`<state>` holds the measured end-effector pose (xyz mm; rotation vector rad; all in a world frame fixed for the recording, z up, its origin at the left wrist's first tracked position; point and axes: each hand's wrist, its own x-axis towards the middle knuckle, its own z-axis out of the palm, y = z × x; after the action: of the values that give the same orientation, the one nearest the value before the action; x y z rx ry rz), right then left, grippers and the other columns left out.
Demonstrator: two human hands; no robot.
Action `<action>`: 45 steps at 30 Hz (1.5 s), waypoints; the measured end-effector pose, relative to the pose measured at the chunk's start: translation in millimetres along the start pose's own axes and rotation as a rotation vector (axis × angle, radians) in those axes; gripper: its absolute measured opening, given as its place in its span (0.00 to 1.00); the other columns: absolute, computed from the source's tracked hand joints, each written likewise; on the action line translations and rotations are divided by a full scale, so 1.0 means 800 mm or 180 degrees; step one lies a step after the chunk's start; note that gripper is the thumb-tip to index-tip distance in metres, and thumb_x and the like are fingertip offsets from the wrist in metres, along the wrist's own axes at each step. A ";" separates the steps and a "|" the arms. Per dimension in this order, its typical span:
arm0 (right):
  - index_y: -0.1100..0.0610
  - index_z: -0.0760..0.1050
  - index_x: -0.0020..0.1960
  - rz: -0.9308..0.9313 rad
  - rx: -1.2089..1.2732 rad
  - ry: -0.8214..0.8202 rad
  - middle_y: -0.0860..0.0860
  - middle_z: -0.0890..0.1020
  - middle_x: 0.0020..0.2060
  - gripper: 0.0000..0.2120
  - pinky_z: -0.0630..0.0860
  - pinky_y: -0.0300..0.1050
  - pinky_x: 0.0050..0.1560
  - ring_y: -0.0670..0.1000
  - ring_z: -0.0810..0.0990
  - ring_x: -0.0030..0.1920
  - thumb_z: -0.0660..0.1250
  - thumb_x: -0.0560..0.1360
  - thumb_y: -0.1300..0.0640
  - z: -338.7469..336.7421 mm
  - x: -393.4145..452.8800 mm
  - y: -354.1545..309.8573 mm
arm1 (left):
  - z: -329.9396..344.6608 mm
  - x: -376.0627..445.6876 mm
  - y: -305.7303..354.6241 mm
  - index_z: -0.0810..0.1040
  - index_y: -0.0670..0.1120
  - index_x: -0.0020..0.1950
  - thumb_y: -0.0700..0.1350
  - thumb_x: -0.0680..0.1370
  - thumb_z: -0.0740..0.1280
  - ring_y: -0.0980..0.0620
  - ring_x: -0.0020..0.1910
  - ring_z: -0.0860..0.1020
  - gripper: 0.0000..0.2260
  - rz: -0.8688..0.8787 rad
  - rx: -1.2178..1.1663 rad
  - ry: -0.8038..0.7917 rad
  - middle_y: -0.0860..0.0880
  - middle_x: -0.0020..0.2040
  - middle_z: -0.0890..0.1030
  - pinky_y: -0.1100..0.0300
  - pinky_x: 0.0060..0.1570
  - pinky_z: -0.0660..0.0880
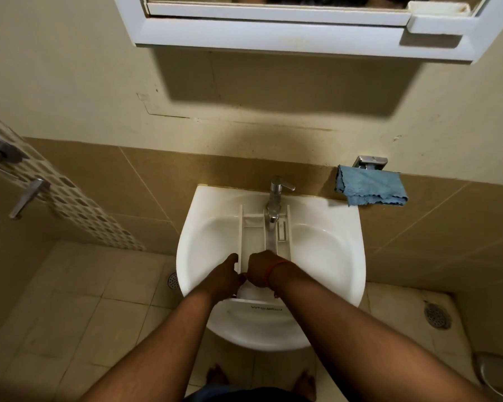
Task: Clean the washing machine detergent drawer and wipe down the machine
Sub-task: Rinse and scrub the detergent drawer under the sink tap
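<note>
A white detergent drawer [251, 227] lies lengthwise in the white wash basin [331, 245], its far end under the chrome tap [275, 195] and its front panel over the basin's near rim. My left hand [225, 278] grips the drawer's left wall near the front. My right hand [260, 268], fingers curled, is inside the drawer's near compartment; what it holds or touches is hidden. Water runs from the tap into the middle channel.
A blue cloth [369, 185] hangs from a chrome holder [370, 162] on the wall right of the basin. A mirror cabinet [288, 30] juts out overhead. A floor drain [437, 314] is at right, a metal bin [497, 372] at bottom right, shower fittings [26, 195] at left.
</note>
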<state>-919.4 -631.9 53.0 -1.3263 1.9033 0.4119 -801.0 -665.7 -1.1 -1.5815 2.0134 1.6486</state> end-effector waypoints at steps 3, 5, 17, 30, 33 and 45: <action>0.63 0.70 0.67 0.0120 0.0400 0.0290 0.60 0.73 0.65 0.16 0.67 0.54 0.68 0.60 0.73 0.64 0.55 0.82 0.60 -0.003 0.001 0.000 | 0.000 0.000 0.001 0.67 0.48 0.67 0.44 0.80 0.66 0.42 0.45 0.82 0.17 -0.0006 0.0052 0.0022 0.38 0.48 0.81 0.52 0.42 0.83; 0.63 0.68 0.68 0.0124 0.0522 0.0486 0.62 0.70 0.66 0.17 0.64 0.55 0.69 0.63 0.70 0.66 0.57 0.81 0.60 -0.002 0.005 0.001 | 0.000 0.000 0.000 0.67 0.48 0.67 0.45 0.81 0.66 0.46 0.42 0.81 0.16 -0.0003 0.0067 0.0020 0.42 0.44 0.80 0.55 0.40 0.82; 0.65 0.67 0.67 0.0025 0.0935 0.1264 0.64 0.74 0.60 0.18 0.73 0.46 0.56 0.61 0.76 0.58 0.56 0.78 0.63 0.015 0.021 0.033 | -0.001 0.000 0.001 0.66 0.48 0.66 0.45 0.81 0.65 0.50 0.40 0.80 0.15 -0.0003 0.0172 -0.0018 0.44 0.47 0.80 0.64 0.32 0.78; 0.67 0.63 0.71 0.0105 0.0127 0.0221 0.65 0.67 0.69 0.20 0.68 0.51 0.68 0.62 0.69 0.68 0.56 0.80 0.61 0.024 0.001 0.026 | 0.000 0.001 0.002 0.65 0.49 0.67 0.45 0.81 0.66 0.47 0.43 0.81 0.17 -0.0001 0.0150 -0.0011 0.43 0.48 0.80 0.61 0.35 0.80; 0.66 0.68 0.68 0.0030 -0.0110 0.0309 0.62 0.71 0.67 0.17 0.65 0.52 0.70 0.61 0.71 0.67 0.55 0.81 0.62 0.003 0.003 0.027 | 0.000 -0.001 0.001 0.65 0.49 0.67 0.46 0.81 0.66 0.48 0.42 0.81 0.17 0.0005 0.0168 0.0002 0.45 0.46 0.79 0.63 0.33 0.78; 0.66 0.70 0.66 0.0068 0.0539 0.0455 0.63 0.70 0.67 0.16 0.66 0.54 0.67 0.62 0.71 0.66 0.58 0.80 0.61 0.008 0.004 0.034 | -0.001 -0.004 0.006 0.65 0.48 0.68 0.46 0.81 0.65 0.46 0.45 0.80 0.18 -0.0037 0.0205 -0.0036 0.43 0.50 0.79 0.60 0.37 0.80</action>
<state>-941.5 -619.2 42.0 -1.2528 2.0229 0.1653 -802.8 -664.6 4.5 -1.5561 2.0262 1.5684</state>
